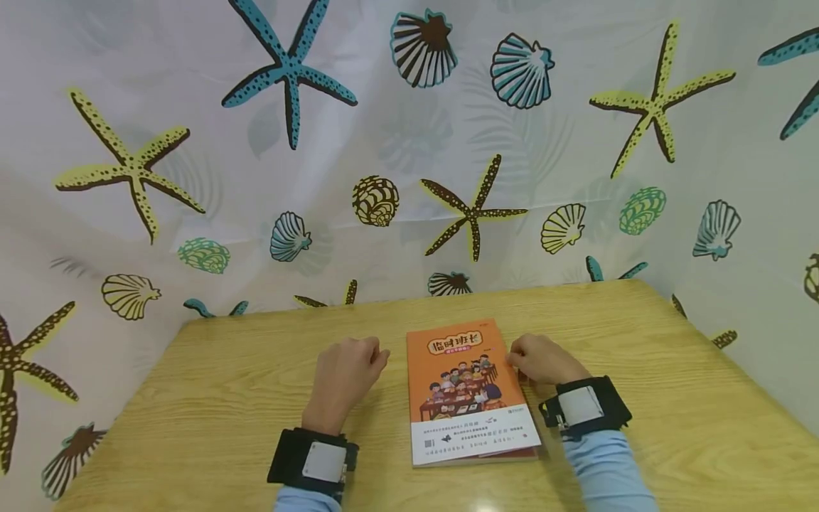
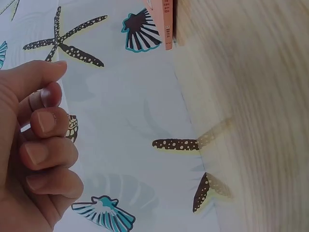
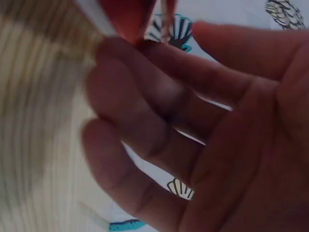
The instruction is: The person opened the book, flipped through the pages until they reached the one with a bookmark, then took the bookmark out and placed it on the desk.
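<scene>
An orange book with a white lower band lies on the table, its cover showing Chinese lettering and cartoon children at desks. My right hand is at the book's right edge. In the right wrist view, the fingertips meet the blurred red edge of the book, fingers gently bent and the thumb held apart. To the left of the book, my left hand holds nothing; its fingers hang loosely curled. The book's orange spine appears at the top of the left wrist view.
The light wood table carries the book. Behind it and along both sides hangs a white cloth printed with starfish and shells. Both wrists wear black straps with pale plates, over light blue sleeves.
</scene>
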`<state>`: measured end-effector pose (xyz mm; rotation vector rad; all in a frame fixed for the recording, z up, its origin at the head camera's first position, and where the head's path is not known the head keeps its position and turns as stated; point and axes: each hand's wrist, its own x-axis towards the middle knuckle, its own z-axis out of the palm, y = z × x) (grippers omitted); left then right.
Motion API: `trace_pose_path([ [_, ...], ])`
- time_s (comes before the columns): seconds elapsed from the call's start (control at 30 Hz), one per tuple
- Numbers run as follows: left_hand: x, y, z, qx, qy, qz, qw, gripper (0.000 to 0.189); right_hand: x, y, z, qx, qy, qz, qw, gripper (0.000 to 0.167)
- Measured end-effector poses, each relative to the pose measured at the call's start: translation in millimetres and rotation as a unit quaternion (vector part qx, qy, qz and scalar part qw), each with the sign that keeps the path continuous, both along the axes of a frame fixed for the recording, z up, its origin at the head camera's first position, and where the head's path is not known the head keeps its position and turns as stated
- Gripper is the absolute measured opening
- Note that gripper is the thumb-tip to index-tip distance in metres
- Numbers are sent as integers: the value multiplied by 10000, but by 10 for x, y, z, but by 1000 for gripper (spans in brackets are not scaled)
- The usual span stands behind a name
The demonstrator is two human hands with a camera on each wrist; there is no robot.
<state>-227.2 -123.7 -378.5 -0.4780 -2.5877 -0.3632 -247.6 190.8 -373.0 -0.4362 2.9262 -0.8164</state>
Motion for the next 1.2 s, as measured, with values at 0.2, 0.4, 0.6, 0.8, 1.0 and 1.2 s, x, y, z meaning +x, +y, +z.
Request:
trace_pose_path([
  [0.2, 33, 28, 71, 61, -15, -92, 9999, 31, 27, 40, 106, -1531, -394, 717, 9848, 23],
  [0.4, 155, 113, 305, 71, 248, -339, 9991, 33, 61, -101, 253, -2332, -558, 1514, 9589, 34],
  [0.6, 434, 213, 645, -9, 927, -696, 9933, 33, 118, -371, 255, -2371, -760, 2480, 9362, 48],
  [0.8, 697, 304, 870, -405, 1086, -952, 9887, 27, 173, -672, 148, -1662, -1080, 2928, 9354, 48],
  [1.0, 834, 316, 947, -654, 133, -1137, 9913, 21, 200, -889, 20, -564, -1268, 2886, 9473, 42],
  [1.2, 614, 224, 751, -809, -2172, -409, 9719, 35, 215, -983, -72, -8, -1304, 2772, 9519, 46],
])
